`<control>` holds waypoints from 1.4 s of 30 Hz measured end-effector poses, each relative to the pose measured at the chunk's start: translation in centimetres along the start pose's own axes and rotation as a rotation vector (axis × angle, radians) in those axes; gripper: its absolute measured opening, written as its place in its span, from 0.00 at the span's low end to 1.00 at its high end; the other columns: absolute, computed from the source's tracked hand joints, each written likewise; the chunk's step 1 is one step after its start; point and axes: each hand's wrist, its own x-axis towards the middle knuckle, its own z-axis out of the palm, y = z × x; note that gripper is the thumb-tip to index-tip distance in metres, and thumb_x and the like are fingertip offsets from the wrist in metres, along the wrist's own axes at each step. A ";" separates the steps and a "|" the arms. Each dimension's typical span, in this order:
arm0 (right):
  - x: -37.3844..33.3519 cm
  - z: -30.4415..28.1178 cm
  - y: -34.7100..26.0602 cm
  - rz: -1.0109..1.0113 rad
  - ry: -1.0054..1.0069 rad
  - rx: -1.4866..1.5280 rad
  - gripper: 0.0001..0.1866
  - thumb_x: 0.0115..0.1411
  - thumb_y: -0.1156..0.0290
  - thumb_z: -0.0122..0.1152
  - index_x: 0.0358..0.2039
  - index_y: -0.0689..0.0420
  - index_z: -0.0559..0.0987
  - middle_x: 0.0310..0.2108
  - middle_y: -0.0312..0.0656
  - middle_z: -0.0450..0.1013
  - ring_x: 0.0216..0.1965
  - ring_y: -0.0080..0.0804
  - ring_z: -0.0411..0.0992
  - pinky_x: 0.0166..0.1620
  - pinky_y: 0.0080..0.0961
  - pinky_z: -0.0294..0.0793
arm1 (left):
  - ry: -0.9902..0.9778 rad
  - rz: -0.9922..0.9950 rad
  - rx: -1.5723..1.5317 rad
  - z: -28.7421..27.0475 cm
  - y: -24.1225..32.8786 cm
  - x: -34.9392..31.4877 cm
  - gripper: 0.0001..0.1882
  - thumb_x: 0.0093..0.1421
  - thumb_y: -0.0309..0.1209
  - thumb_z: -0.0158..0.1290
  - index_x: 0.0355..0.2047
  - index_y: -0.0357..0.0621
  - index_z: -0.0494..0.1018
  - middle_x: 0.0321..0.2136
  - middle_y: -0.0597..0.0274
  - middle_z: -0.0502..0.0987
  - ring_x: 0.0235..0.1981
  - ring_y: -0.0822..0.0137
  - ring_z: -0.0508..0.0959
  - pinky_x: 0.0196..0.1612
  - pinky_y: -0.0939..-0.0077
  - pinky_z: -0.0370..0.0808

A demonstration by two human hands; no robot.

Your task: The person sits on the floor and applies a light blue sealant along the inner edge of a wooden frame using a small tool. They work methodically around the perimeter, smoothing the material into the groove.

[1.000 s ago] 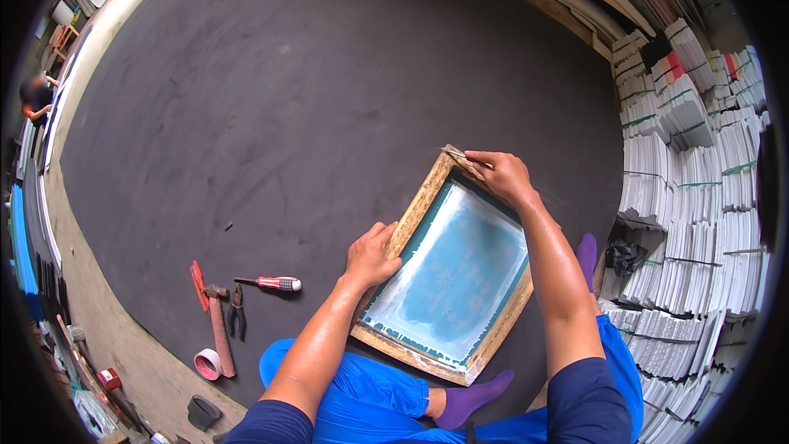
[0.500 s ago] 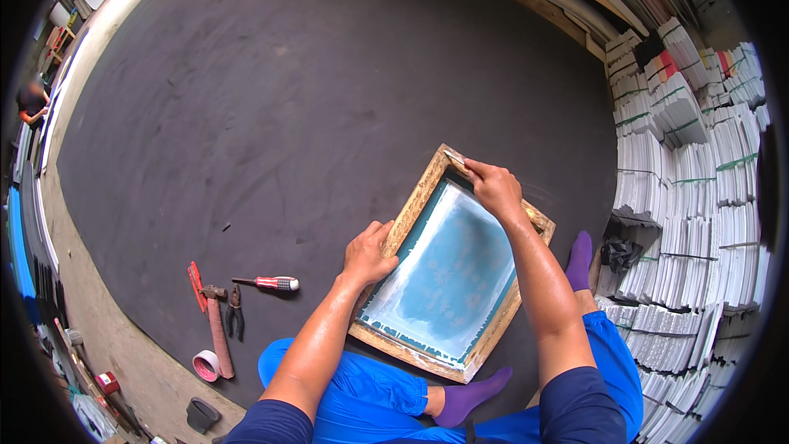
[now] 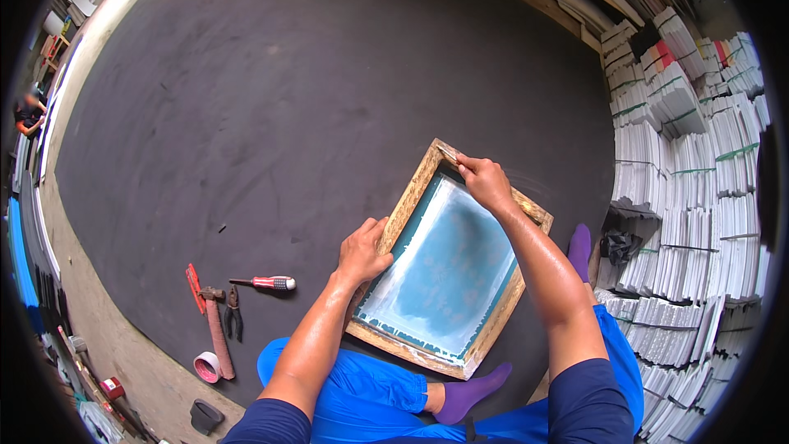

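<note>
A wooden screen-printing frame (image 3: pixel 404 207) with blue mesh (image 3: pixel 448 255) and whitish smears lies tilted before my crossed legs. My left hand (image 3: pixel 364 252) is closed round its left rail, fingers outside and thumb on the inner edge. Across the frame reaches my right arm; my right hand (image 3: pixel 486 182) is closed on a small thin blade-like tool (image 3: pixel 448 154) against the wood at the far corner. Most of that tool is hidden by my fingers, so its exact kind does not show.
To the left on the dark mat (image 3: pixel 271 115) lie a screwdriver (image 3: pixel 267 283), pliers (image 3: pixel 233 316), a hammer (image 3: pixel 217 329), a red tool (image 3: pixel 195 288) and a tape roll (image 3: pixel 207 367). Bundled white stacks (image 3: pixel 682 164) line the right. A person (image 3: pixel 31 111) is at the far left.
The frame's far corner has shifted slightly left and away, and my right hand with the tool has moved along with it. My left hand keeps its grip on the rail.
</note>
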 end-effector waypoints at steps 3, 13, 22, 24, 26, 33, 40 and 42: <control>-0.4 -0.3 -1.8 -0.014 -0.026 -0.122 0.18 0.71 0.59 0.58 0.58 0.43 0.83 0.45 0.48 0.84 0.44 0.53 0.82 0.48 0.45 0.81 | 0.015 -0.009 0.009 0.0 -0.7 -0.3 0.38 0.46 0.33 0.61 0.62 0.45 0.73 0.43 0.57 0.76 0.46 0.49 0.81 0.48 0.55 0.80; 0.6 2.9 2.5 -0.009 0.013 0.375 0.19 0.70 0.64 0.61 0.59 0.54 0.81 0.46 0.49 0.85 0.48 0.41 0.83 0.51 0.34 0.80 | 0.000 -0.015 0.000 0.1 -0.3 0.0 0.38 0.46 0.33 0.60 0.61 0.45 0.74 0.44 0.56 0.77 0.46 0.49 0.81 0.48 0.56 0.79; 1.4 0.0 0.4 0.516 -0.366 0.777 0.17 0.72 0.61 0.59 0.57 0.49 0.84 0.29 0.34 0.81 0.23 0.24 0.73 0.30 0.25 0.74 | 0.010 -0.034 0.008 -0.1 -0.2 -0.2 0.38 0.45 0.34 0.60 0.61 0.44 0.74 0.43 0.56 0.77 0.46 0.50 0.81 0.48 0.56 0.79; 1.6 0.8 0.7 0.389 -0.282 0.730 0.17 0.72 0.61 0.60 0.57 0.47 0.85 0.25 0.31 0.76 0.19 0.18 0.64 0.26 0.22 0.67 | 0.008 -0.038 -0.003 -0.2 -0.3 -0.4 0.38 0.45 0.34 0.60 0.61 0.44 0.74 0.44 0.56 0.77 0.46 0.50 0.81 0.48 0.56 0.79; 1.2 2.5 2.2 0.070 -0.061 0.462 0.18 0.71 0.61 0.60 0.58 0.49 0.84 0.29 0.34 0.79 0.22 0.21 0.67 0.30 0.24 0.72 | 0.001 -0.029 -0.008 -0.2 0.1 -0.1 0.38 0.45 0.34 0.60 0.61 0.44 0.74 0.44 0.56 0.77 0.46 0.50 0.81 0.48 0.56 0.79; 0.1 2.3 -0.3 0.179 -0.064 0.475 0.20 0.70 0.62 0.58 0.59 0.55 0.82 0.51 0.50 0.82 0.53 0.45 0.80 0.57 0.37 0.76 | -0.001 -0.043 -0.010 -0.1 -0.1 -0.2 0.39 0.45 0.34 0.61 0.61 0.44 0.74 0.44 0.57 0.77 0.47 0.50 0.81 0.49 0.57 0.79; -3.0 2.0 -0.9 0.131 0.065 0.204 0.18 0.70 0.60 0.57 0.57 0.46 0.83 0.50 0.51 0.82 0.53 0.54 0.79 0.57 0.43 0.77 | 0.004 -0.051 -0.014 0.0 -0.1 -0.1 0.39 0.45 0.34 0.61 0.62 0.44 0.74 0.44 0.57 0.77 0.47 0.51 0.81 0.49 0.57 0.79; -3.7 2.0 -1.7 0.141 0.072 0.181 0.18 0.69 0.62 0.59 0.57 0.49 0.83 0.49 0.52 0.81 0.52 0.54 0.80 0.55 0.42 0.78 | -0.006 -0.060 -0.015 -0.1 0.0 -0.2 0.38 0.45 0.34 0.61 0.61 0.44 0.75 0.44 0.57 0.77 0.47 0.51 0.81 0.50 0.57 0.79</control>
